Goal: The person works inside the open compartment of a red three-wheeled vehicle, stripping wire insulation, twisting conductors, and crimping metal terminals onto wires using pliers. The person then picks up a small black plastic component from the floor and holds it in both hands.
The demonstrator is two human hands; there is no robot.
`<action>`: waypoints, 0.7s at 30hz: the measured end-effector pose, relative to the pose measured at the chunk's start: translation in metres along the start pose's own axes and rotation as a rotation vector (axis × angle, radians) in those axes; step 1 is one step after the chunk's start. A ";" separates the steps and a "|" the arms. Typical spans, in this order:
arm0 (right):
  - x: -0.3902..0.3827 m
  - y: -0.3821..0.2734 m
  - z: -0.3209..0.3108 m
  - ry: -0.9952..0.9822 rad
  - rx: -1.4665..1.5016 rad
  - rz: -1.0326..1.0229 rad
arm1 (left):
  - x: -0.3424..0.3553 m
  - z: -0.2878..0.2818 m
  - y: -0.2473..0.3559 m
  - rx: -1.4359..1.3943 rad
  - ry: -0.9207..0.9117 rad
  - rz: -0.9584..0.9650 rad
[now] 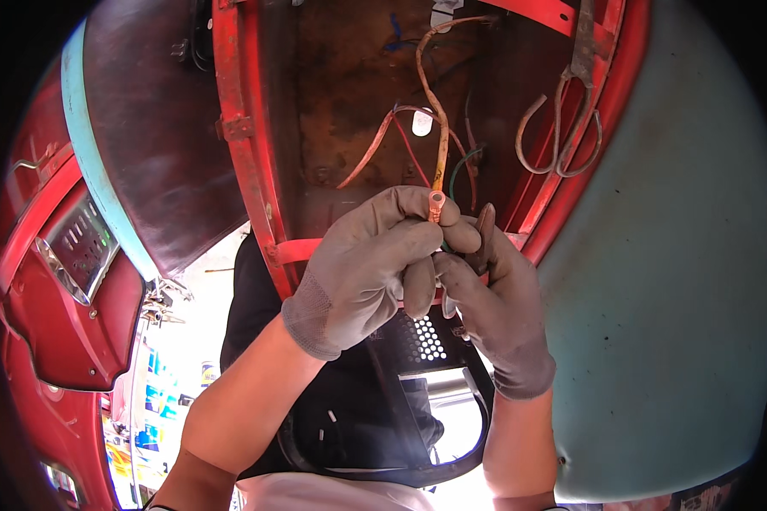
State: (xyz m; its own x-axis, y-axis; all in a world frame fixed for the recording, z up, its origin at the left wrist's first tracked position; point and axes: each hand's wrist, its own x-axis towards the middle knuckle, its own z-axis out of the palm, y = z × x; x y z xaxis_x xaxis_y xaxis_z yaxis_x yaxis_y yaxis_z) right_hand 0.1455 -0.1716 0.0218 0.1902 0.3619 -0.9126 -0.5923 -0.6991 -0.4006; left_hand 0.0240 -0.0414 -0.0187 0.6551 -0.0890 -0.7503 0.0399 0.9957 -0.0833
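Observation:
Both my hands wear grey work gloves and meet in the middle of the view, in front of an open red metal frame. My left hand (362,260) is closed, its fingertips pinching a small copper cable lug (435,204) with a round opening at its top. Right behind the lug runs a yellow-orange cable (443,140); whether the two are joined is hidden. Close beside it, my right hand (503,302) has its fingers curled. A brownish edge (486,226) shows between those fingers, too little to name, and what else they hold is covered.
A red metal frame (251,128) surrounds a rusty brown cavity with loose red, green and blue wires. Scissors (558,128) hang at its right edge. A pale teal panel (665,281) stands at right. Below lies a black part with a perforated grille (429,338).

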 end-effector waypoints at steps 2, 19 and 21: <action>0.001 -0.003 -0.001 0.055 -0.059 -0.006 | 0.001 0.003 -0.001 0.076 0.036 0.005; -0.002 -0.011 0.006 0.123 -0.098 0.013 | 0.008 0.006 0.011 0.440 0.134 -0.010; -0.001 -0.009 0.005 0.131 -0.087 0.027 | 0.010 0.002 0.009 0.410 0.132 0.010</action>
State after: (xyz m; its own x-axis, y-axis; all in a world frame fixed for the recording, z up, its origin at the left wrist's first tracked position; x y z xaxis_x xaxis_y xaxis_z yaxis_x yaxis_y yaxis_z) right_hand 0.1467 -0.1623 0.0273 0.2791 0.2622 -0.9238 -0.5296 -0.7605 -0.3758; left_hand 0.0320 -0.0334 -0.0255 0.5559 -0.0552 -0.8294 0.3483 0.9214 0.1722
